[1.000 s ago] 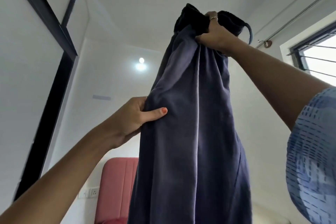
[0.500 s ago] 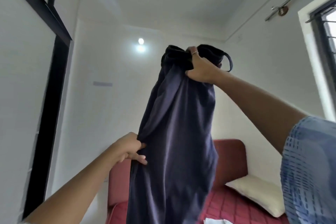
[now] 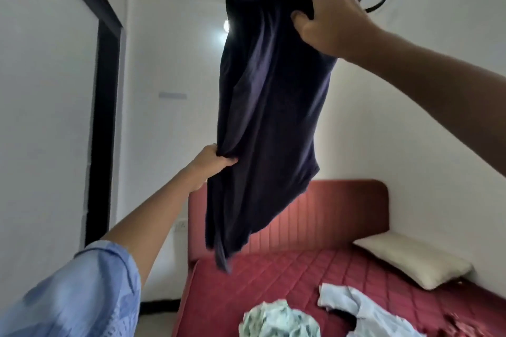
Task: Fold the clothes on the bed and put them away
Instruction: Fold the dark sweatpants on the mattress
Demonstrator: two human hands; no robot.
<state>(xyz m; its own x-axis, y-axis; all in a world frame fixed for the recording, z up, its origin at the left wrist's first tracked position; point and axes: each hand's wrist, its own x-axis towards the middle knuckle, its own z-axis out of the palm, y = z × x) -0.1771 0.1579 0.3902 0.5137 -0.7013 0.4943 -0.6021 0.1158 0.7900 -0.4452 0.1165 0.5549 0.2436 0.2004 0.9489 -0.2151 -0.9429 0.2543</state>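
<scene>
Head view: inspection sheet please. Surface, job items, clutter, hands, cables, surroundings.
Surface: red quilted bed, red padded headboard.
Job's things: dark navy garment held up above the bed; pale blue garment and crumpled green-white patterned cloth lie on it.
Clutter: cream pillow.
Grippers: left hand grips the navy garment's side edge; right hand grips its top.
Cables: nothing seen.
Surroundings: white walls, black-framed panel, wall socket.
</scene>
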